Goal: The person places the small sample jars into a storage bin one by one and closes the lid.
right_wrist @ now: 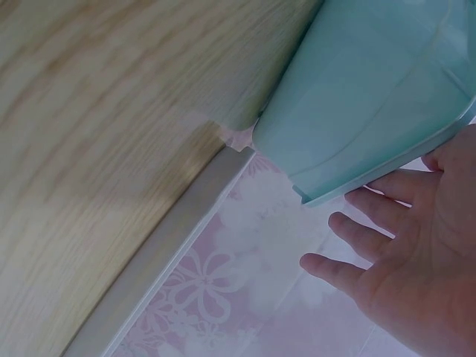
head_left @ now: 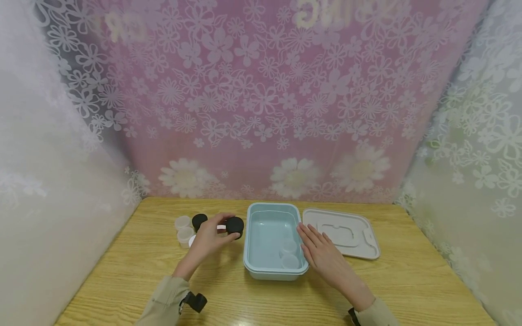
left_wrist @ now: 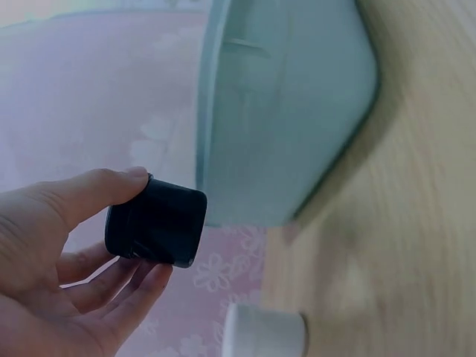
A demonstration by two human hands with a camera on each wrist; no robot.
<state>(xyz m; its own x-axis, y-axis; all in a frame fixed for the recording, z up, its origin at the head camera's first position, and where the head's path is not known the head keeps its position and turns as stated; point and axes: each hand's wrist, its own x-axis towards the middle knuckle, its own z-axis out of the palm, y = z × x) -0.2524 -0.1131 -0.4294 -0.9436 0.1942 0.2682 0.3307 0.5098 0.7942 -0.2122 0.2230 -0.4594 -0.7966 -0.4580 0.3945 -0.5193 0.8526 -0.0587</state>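
Note:
Between thumb and fingers my left hand (head_left: pixel 209 236) pinches a small black jar (head_left: pixel 235 225), held up just left of the light blue plastic bin (head_left: pixel 275 275). In the left wrist view the black jar (left_wrist: pixel 165 223) is clear of the table. Two translucent small jars (head_left: pixel 290 261) lie in the bin's near right corner. My right hand (head_left: pixel 326 259) has its fingers straight, resting at the bin's right rim; the right wrist view shows fingertips against the rim (right_wrist: pixel 398 163). Left of the bin stand another black jar (head_left: pixel 199 221) and translucent jars (head_left: pixel 185 235), partly behind my left hand.
A light grey lid (head_left: pixel 355 249) lies flat on the wooden table (head_left: pixel 228 299), right of the bin. A white jar (left_wrist: pixel 266 332) stands near the bin in the left wrist view. A pink floral curtain (head_left: pixel 261 113) hangs behind the table.

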